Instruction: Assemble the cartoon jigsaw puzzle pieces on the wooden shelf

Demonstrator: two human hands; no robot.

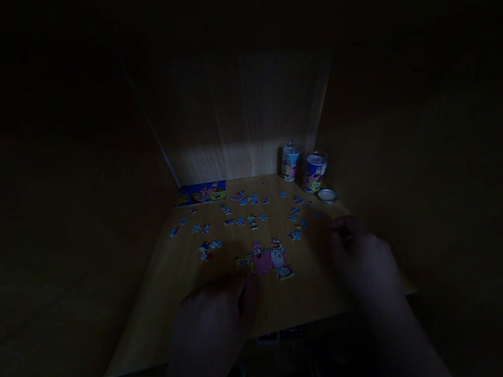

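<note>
The scene is very dark. A partly joined cluster of jigsaw pieces [266, 261] with pink and white cartoon figures lies on a wooden desk [309, 294]. My left hand [216, 322] rests on the desk just left of and below the cluster, fingers curled, with the fingertips near its left edge. My right hand [362, 257] rests at the right side of the desk, fingers curled, apart from the cluster. Whether either hand holds a piece is hidden by the dark. Several loose pieces [240, 211] are scattered further back.
A printed reference picture [201, 193] lies at the back left. Two cartoon-printed cans [291, 161] [315, 171] stand at the back right beside a round lid [327, 195]. A wooden back panel [235, 124] closes the far side of the desk.
</note>
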